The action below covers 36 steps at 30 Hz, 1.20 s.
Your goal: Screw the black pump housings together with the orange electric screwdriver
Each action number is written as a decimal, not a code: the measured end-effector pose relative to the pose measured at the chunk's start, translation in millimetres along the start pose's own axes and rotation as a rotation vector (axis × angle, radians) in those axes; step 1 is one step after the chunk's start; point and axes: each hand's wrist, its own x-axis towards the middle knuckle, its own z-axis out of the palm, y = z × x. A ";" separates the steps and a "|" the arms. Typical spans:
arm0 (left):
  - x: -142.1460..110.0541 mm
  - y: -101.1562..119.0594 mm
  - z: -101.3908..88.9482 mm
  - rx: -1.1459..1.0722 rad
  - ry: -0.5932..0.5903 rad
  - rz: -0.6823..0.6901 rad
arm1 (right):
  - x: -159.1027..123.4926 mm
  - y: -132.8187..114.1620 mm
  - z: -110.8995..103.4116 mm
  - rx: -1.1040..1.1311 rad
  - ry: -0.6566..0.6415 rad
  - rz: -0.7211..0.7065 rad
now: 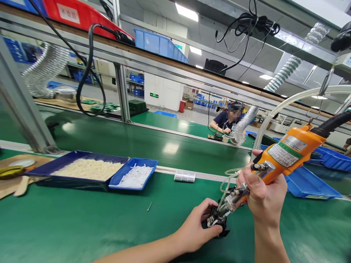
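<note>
Left fingers (206, 204) clasp a black part (225, 232); the orange electric screwdriver (285, 155) in your right fingers (256, 184) could slip, being slanted.

A blue bin (160, 44) sits on a shelf (164, 65).

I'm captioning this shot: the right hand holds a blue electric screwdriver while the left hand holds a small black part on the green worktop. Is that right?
Not quite: the head view shows that the electric screwdriver is orange, not blue. The right hand does hold it, while the left hand holds a small black part on the green worktop.
</note>
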 end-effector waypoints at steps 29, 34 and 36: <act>-5.1 -21.2 2.3 -0.005 -0.066 -0.096 | 10.4 -22.7 -16.8 0.375 0.127 0.129; -5.3 -20.4 2.4 0.016 -0.060 -0.114 | 12.8 -6.5 -18.5 0.331 0.057 0.151; -5.8 -17.7 2.1 0.007 -0.075 -0.114 | 12.5 0.0 -17.7 0.296 0.051 0.129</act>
